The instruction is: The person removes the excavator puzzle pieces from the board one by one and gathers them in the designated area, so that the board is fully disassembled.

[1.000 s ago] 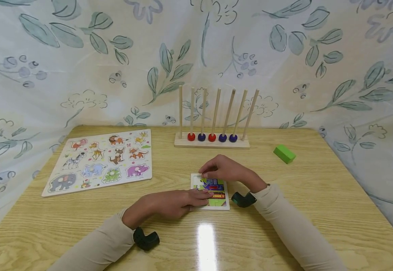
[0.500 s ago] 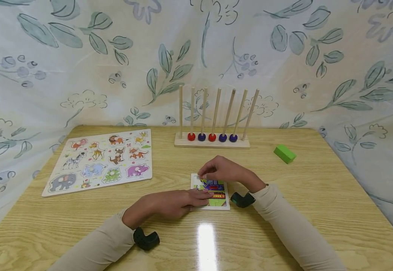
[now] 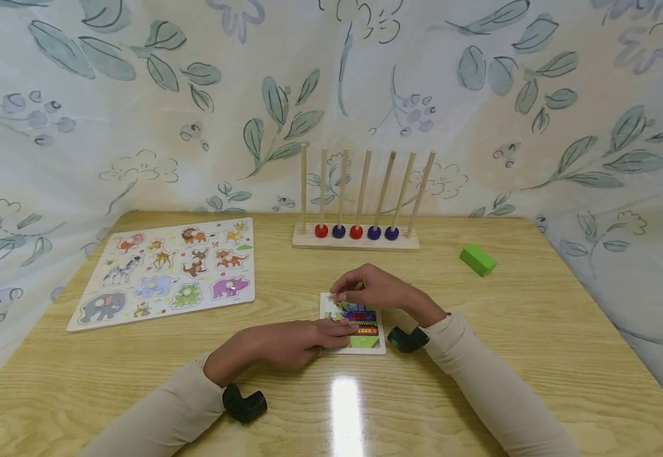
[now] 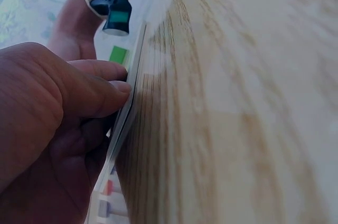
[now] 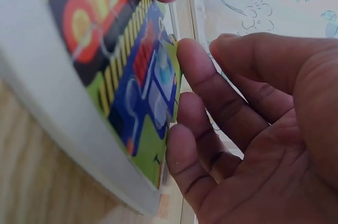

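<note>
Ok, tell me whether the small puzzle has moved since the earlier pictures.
No: in the head view, the small puzzle keeps its place relative to the pegged stand behind it.

A person in plain beige, the left sleeve (image 3: 157, 406) and right sleeve (image 3: 497, 381) long and lightly creased, wears a dark, bent-shaped left wrist camera (image 3: 244, 404) and a matching right wrist camera (image 4: 109, 6), the latter marked by small holes and a green patch (image 4: 119, 17).

head view: the left hand (image 3: 290, 343) hides the puzzle's (image 3: 368, 319) eight o'clock side, the right hand (image 3: 376, 287) its one o'clock corner; sleeves (image 3: 160, 406) run off at seven and five o'clock. left wrist view: beads (image 4: 107, 187) blur at seven.
</note>
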The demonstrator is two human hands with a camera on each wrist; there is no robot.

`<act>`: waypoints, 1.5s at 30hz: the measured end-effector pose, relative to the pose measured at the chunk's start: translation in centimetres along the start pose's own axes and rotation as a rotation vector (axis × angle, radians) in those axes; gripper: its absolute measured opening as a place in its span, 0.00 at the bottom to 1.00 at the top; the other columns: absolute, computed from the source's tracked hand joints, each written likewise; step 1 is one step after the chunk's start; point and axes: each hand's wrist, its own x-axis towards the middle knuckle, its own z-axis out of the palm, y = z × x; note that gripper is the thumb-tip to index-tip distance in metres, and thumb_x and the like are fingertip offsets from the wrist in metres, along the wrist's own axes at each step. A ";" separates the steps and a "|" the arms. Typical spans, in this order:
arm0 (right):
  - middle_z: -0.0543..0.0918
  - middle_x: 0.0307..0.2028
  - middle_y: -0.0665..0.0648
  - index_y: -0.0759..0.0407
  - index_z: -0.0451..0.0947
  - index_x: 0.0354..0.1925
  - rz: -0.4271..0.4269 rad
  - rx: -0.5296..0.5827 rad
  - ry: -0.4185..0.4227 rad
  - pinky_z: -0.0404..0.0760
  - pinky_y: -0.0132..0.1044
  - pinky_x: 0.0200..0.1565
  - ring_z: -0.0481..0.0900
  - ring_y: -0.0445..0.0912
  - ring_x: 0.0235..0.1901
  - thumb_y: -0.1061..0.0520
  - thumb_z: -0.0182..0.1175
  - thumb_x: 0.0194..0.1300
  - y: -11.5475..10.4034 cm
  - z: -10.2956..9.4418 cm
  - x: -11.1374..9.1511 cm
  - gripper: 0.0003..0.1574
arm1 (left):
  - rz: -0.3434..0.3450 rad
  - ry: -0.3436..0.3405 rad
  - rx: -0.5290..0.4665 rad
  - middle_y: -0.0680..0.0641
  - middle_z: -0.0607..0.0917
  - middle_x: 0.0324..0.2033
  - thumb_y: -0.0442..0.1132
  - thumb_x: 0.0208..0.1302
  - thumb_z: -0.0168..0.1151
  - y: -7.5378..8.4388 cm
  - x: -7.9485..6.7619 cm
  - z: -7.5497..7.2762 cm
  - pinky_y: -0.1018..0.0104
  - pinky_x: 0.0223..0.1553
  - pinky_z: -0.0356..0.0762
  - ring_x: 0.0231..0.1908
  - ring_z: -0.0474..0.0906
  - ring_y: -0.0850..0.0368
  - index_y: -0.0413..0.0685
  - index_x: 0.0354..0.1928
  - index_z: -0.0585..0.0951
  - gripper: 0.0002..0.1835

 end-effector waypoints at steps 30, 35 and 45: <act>0.84 0.41 0.55 0.66 0.81 0.50 -0.012 -0.046 0.034 0.78 0.33 0.40 0.79 0.44 0.38 0.69 0.53 0.71 -0.1 -0.1 -0.2 0.13 | 0.020 0.003 -0.004 0.49 0.58 0.73 0.29 0.75 0.43 0.1 0.0 -0.1 0.63 0.70 0.50 0.72 0.49 0.55 0.42 0.70 0.66 0.23; 0.84 0.44 0.54 0.64 0.82 0.49 -0.030 -0.075 0.034 0.78 0.34 0.42 0.78 0.44 0.41 0.69 0.53 0.70 -0.1 -0.1 -0.4 0.14 | 0.011 0.002 -0.005 0.51 0.57 0.73 0.29 0.75 0.43 0.1 0.0 -0.1 0.63 0.70 0.49 0.73 0.48 0.56 0.43 0.70 0.66 0.23; 0.84 0.43 0.56 0.66 0.81 0.50 -0.018 -0.074 0.048 0.80 0.38 0.44 0.80 0.45 0.42 0.69 0.55 0.69 -0.4 -0.6 -0.9 0.14 | -0.033 -0.025 -0.017 0.52 0.56 0.74 0.29 0.75 0.43 0.4 0.0 -0.4 0.63 0.70 0.48 0.72 0.47 0.57 0.44 0.71 0.65 0.24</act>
